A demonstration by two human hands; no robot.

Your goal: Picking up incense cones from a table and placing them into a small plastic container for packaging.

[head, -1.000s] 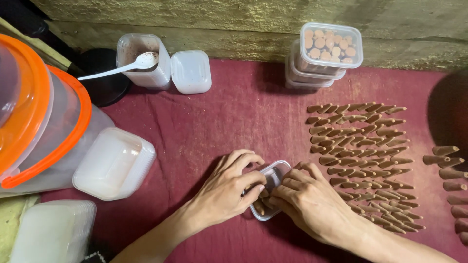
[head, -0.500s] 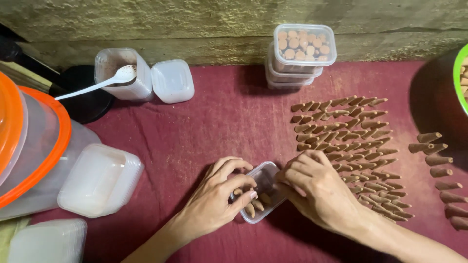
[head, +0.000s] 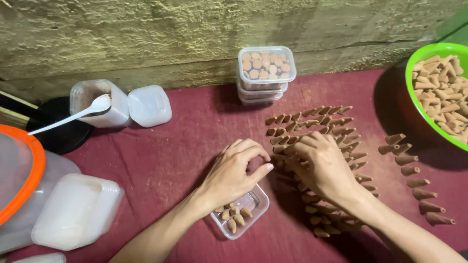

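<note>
A small clear plastic box (head: 257, 207) with a few brown incense cones in it lies on the maroon cloth, partly under my left wrist. My left hand (head: 233, 171) arches above it, fingertips bent down at the left edge of the rows of cones (head: 325, 117). What its fingers hold is hidden. My right hand (head: 322, 165) lies on top of those rows with its fingers curled around some cones.
A green bowl (head: 410, 92) of cones sits at the right, with a line of loose cones (head: 412, 168) beside it. Stacked filled clear boxes (head: 265, 73) stand by the wall. At the left are a spoon tub (head: 95, 102), a lid (head: 148, 104), stacked white lids (head: 73, 209) and an orange-rimmed container (head: 22, 175).
Both hands have let go of the small box and moved up to the rows of cones. The view has shifted, bringing the green bowl into sight.
</note>
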